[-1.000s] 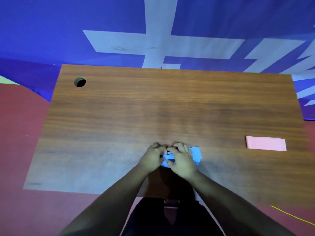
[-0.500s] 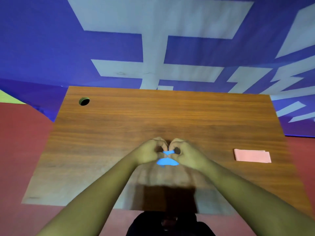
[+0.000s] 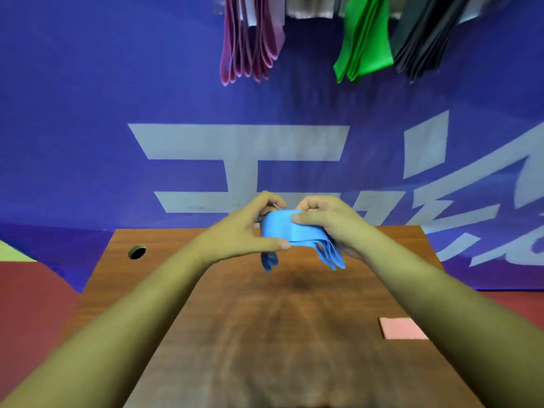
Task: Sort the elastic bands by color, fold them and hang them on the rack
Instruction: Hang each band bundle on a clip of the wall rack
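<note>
- Hands are both up above the wooden counter (image 3: pixel 265 334), forearms stretched forward. The left hand (image 3: pixel 247 231) has its grip closed on the blue band (image 3: pixel 282 228), with the thumb pinching the lower edge and the fingers curled over the top.
- The right hand (image 3: pixel 326 222) is just beside it. Its grip is closed on the same band too, thumb pressed on the upper face and fingers curled round behind.
- That blue band is folded into several layers and arches between the two hands, well clear of the counter. Its looped ends droop down on both sides.
- Along the top edge, left to right, hang a bunch of purple-pink bands (image 3: pixel 250 48), then green bands (image 3: pixel 363 45), then black bands (image 3: pixel 424 39). Whatever they hang from is too blurry to make out.
- On the counter there's a round cable hole (image 3: pixel 137 252) at the far left. A folded pink band (image 3: pixel 401 328) lies flat on the right, partly behind the right forearm.
- Behind it all is a blue banner (image 3: pixel 88 113) with big pale lettering, and there's red floor (image 3: pixel 29 290) on either side.
</note>
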Motion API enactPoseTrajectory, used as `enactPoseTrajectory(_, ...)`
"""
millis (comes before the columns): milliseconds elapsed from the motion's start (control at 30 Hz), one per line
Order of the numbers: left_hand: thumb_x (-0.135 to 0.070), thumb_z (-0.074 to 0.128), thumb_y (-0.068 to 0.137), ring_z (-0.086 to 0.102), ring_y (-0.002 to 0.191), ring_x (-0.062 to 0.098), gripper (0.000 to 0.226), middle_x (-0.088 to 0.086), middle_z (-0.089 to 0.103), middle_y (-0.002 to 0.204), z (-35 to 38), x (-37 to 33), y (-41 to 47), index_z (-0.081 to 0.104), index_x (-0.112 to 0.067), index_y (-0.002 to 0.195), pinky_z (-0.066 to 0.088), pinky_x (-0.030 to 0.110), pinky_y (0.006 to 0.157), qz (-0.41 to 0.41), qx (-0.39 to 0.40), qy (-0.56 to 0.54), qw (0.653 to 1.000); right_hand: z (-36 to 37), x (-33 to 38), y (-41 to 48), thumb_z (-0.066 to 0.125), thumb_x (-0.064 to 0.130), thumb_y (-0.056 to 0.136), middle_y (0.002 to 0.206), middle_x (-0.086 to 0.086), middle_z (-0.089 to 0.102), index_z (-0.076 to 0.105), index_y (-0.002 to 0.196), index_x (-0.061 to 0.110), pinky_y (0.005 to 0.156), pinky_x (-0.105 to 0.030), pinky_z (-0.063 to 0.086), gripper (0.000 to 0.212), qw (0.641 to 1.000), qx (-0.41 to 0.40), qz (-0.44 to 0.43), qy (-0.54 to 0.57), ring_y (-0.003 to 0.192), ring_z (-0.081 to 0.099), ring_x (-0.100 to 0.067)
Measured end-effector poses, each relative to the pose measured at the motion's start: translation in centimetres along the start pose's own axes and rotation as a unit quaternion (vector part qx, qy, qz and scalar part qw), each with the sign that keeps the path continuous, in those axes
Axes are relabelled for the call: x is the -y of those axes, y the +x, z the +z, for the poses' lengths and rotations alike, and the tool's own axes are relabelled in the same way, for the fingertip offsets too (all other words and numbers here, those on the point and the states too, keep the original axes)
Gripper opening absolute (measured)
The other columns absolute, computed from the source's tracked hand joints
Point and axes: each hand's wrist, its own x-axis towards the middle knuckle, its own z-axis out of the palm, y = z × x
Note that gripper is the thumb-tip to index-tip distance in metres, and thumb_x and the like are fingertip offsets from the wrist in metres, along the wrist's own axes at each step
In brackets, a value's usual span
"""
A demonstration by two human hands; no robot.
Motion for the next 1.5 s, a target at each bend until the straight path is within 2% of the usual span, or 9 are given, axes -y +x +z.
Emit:
enactPoseTrajectory(200,-0.022,0.073,0.084,0.055,0.093,0.028,0.038,0.002,0.055,0.103,-2.0,-6.0,2.7,0.047,-0.019,0.112,0.047,0.042,0.083,0.084,-0.032,-0.004,0.996,-2.3,4.9,-0.9,0.056,0.015,0.092,0.068,-0.003,0.059,0.065,0.084,0.009,0.056,-0.030,0.043,0.013,0.981,0.037,0.008,0.189,0.059,0.055,-0.016)
enactPoseTrajectory(333,-0.027,0.073,0.084,0.059,0.084,0.010,0.032,-0.004,0.061,0.092,-3.1,-10.0,4.7,0.054,-0.012,0.105,0.046,0.022,0.077,0.099,-0.088,-0.080,0.988,-3.2,7.0,-1.4,0.063,0.024,0.086,0.088,-0.008,0.061,0.060,0.116,0.013,0.062,-0.030,0.042,0.033,0.966,0.040,-0.063,0.248,0.071,0.055,-0.022)
enactPoseTrajectory(433,-0.023,0.075,0.082,0.063,0.074,0.008,0.033,-0.007,0.066,0.080,-3.8,-12.6,5.8,0.056,-0.006,0.103,0.048,0.017,0.071,0.103,-0.109,-0.106,0.983,-3.7,8.8,-2.0,0.069,0.018,0.085,0.097,-0.010,0.066,0.056,0.123,0.013,0.067,-0.021,0.047,0.040,0.981,0.007,-0.160,0.107,0.081,0.060,-0.013)
enactPoseTrajectory(667,-0.037,0.078,0.079,0.062,0.085,0.008,0.034,-0.003,0.066,0.090,-5.3,-17.2,7.2,0.062,-0.016,0.100,0.050,0.023,0.078,0.144,-0.144,-0.059,0.977,-4.4,13.0,-2.7,0.077,0.037,0.067,0.100,-0.012,0.064,0.045,0.124,0.036,0.089,-0.045,0.051,0.065,0.942,-0.135,-0.296,-0.078,0.095,0.061,-0.028)
enactPoseTrajectory(867,-0.031,0.076,0.078,0.056,0.068,0.001,0.028,-0.011,0.064,0.075,-6.1,-21.2,7.9,0.061,-0.013,0.094,0.043,0.013,0.065,0.177,-0.154,-0.072,0.969,-6.3,16.8,-3.9,0.063,0.017,0.081,0.091,-0.003,0.067,0.059,0.099,0.028,0.075,-0.044,0.053,0.021,0.908,-0.185,-0.341,-0.155,0.081,0.063,-0.027)
enactPoseTrajectory(1000,-0.041,0.081,0.074,0.062,0.081,0.019,0.039,0.000,0.068,0.092,-5.8,-23.2,8.3,0.059,-0.025,0.101,0.049,0.032,0.075,0.179,-0.132,0.097,0.970,-9.8,18.4,-5.9,0.058,0.008,0.083,0.079,0.004,0.069,0.064,0.090,0.023,0.066,-0.032,0.047,0.017,0.876,-0.224,-0.361,-0.230,0.072,0.062,-0.017)
enactPoseTrajectory(1133,-0.034,0.078,0.079,0.050,0.069,0.010,0.043,-0.009,0.056,0.085,-4.3,-25.8,9.1,0.047,-0.032,0.109,0.043,0.028,0.064,0.209,-0.128,0.266,0.932,-12.8,19.4,-8.1,0.056,0.005,0.084,0.073,-0.003,0.067,0.069,0.090,0.019,0.063,-0.031,0.046,0.020,0.857,-0.248,-0.367,-0.265,0.067,0.058,-0.021)
enactPoseTrajectory(1333,-0.033,0.069,0.075,0.058,0.074,0.024,0.031,-0.003,0.063,0.091,-2.1,-29.4,13.7,0.050,-0.027,0.098,0.051,0.043,0.072,0.239,-0.118,0.119,0.956,-18.1,20.5,-10.6,0.055,0.011,0.084,0.079,-0.004,0.070,0.070,0.092,0.023,0.074,-0.042,0.051,0.021,0.829,-0.305,-0.386,-0.265,0.078,0.064,-0.029)
enactPoseTrajectory(1500,-0.030,0.075,0.079,0.058,0.067,0.015,0.021,0.000,0.067,0.082,0.0,-32.4,18.3,0.056,-0.023,0.087,0.042,0.024,0.062,0.272,-0.170,0.119,0.940,-22.7,21.6,-10.6,0.056,0.007,0.085,0.085,0.010,0.066,0.069,0.093,0.028,0.070,-0.020,0.045,0.026,0.791,-0.382,-0.398,-0.265,0.078,0.060,-0.003)
